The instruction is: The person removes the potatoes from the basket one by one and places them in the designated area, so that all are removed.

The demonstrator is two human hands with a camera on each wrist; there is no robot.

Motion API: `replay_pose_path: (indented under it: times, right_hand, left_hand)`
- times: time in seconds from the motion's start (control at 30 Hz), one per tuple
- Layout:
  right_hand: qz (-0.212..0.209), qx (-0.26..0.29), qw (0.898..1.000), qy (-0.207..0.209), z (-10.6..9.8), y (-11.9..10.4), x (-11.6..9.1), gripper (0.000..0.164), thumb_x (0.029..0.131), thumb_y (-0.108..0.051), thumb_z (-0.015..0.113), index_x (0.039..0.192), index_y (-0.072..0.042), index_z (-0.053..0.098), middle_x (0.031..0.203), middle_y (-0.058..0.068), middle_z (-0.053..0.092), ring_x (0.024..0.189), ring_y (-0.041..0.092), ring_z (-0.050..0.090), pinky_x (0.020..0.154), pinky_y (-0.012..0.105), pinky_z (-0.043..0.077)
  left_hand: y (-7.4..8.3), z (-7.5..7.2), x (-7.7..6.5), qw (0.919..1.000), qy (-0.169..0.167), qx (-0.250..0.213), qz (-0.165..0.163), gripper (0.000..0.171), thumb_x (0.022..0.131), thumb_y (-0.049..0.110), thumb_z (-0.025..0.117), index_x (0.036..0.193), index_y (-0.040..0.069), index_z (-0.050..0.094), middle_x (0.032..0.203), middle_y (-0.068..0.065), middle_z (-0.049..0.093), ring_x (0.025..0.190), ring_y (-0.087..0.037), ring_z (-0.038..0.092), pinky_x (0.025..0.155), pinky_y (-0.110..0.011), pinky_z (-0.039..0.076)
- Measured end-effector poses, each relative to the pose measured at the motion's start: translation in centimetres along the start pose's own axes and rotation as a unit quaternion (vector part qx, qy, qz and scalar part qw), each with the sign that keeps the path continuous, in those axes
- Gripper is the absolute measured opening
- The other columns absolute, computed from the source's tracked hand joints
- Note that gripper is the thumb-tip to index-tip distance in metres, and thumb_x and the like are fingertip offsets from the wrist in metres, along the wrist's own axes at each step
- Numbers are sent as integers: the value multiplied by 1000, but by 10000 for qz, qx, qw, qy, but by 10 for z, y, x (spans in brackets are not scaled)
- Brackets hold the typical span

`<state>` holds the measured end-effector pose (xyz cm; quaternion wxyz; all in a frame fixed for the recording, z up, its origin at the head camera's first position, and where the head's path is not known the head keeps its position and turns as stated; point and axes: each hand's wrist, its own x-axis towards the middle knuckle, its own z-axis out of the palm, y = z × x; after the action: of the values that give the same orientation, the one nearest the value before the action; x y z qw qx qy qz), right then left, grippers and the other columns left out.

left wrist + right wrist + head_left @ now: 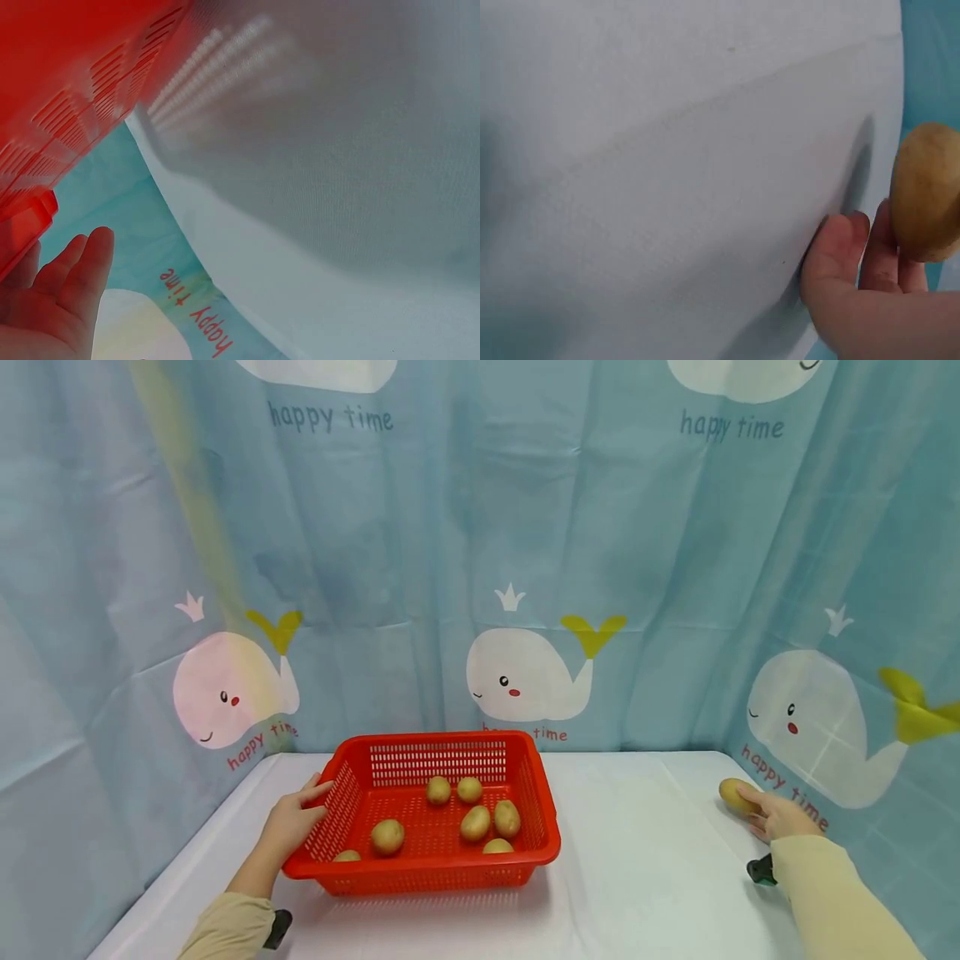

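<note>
At the right end of the table my right hand (782,817) holds a potato (732,795) by its fingers. In the right wrist view that potato (928,193) is at the right edge, with fingers (882,255) against its lower side and a shadow on the cloth beside it. My left hand (294,818) rests at the left rim of a red plastic basket (420,864), with fingers over the edge. From the left wrist, its fingers (88,270) look straight beside the basket's outer wall (90,97). Inside the basket several potatoes (387,837) lie loosely spread.
A white cloth (637,852) covers the table beneath the basket. Behind and at both sides hangs a blue curtain (420,568) printed with whales, meeting the table's edges close to my right hand.
</note>
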<state>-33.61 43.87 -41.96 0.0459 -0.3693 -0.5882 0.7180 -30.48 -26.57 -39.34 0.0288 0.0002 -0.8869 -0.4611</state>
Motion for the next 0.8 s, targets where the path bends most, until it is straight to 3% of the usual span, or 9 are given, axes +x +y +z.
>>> replay_pose_path:
  times: [0.03,0.07,0.13,0.27,0.43,0.57,0.67,0.73,0.8]
  right_hand:
    - [-90,-225,9996,154,-1,2,-3,92,71,-29,87,133,8,31,111,11,42,97,23,47,100,32,44]
    - [-204,-539,9979,279,-1,5,-8,90,75,-37,83,136,7,32,109,10,43,95,23,47,92,32,46]
    - [-491,-1090,9921,392,-3,10,-18,76,79,-49,75,121,5,41,98,7,44,84,21,47,77,31,45]
    - [-948,-1526,9832,315,-9,21,-29,68,81,-59,68,108,1,48,87,5,46,74,20,48,67,34,41]
    - [-975,-1399,9849,301,-11,27,-26,70,79,-61,69,108,0,49,83,3,46,69,18,49,62,32,41]
    - [-961,-1549,9823,423,-13,28,-20,87,79,-65,65,121,7,39,77,4,45,64,18,48,64,35,38]
    - [-976,-1665,9800,476,-16,29,-19,101,77,-69,63,132,9,28,85,9,43,66,20,49,66,38,37]
    - [-954,-1896,9760,480,-18,28,-20,97,77,-72,60,126,9,35,85,9,44,68,21,49,66,38,38]
    - [-956,-2027,9736,421,-19,27,-20,87,78,-71,60,111,8,44,79,7,45,68,22,48,66,39,36]
  left_hand:
    - [0,0,0,10000,4,0,13,52,93,2,47,143,-5,37,156,-23,17,141,-50,14,101,-57,40]
    - [0,0,0,10000,9,16,29,52,93,2,47,143,-5,38,156,-24,17,141,-50,15,101,-57,39]
    - [0,0,0,10000,6,39,39,52,93,2,47,143,-5,38,155,-24,17,140,-50,15,101,-57,40]
    - [-1,0,0,10000,-35,56,-14,52,93,2,48,143,-4,37,155,-24,17,140,-51,16,99,-55,43]
    - [-2,0,1,10000,-41,-4,-38,52,94,3,47,144,-4,37,156,-24,16,140,-51,16,97,-54,44]
    - [-2,1,1,10000,-46,-2,6,52,93,2,48,143,-5,37,156,-24,17,140,-51,16,98,-55,43]
    - [-2,2,1,10000,-34,27,37,51,93,2,47,143,-6,38,155,-25,17,140,-51,16,100,-56,41]
    - [-2,2,0,10000,-28,36,34,51,93,2,47,143,-6,38,155,-25,17,140,-51,16,100,-56,41]
    - [-1,2,0,10000,-42,1,-8,51,94,2,47,143,-5,37,156,-25,16,140,-51,16,98,-55,43]
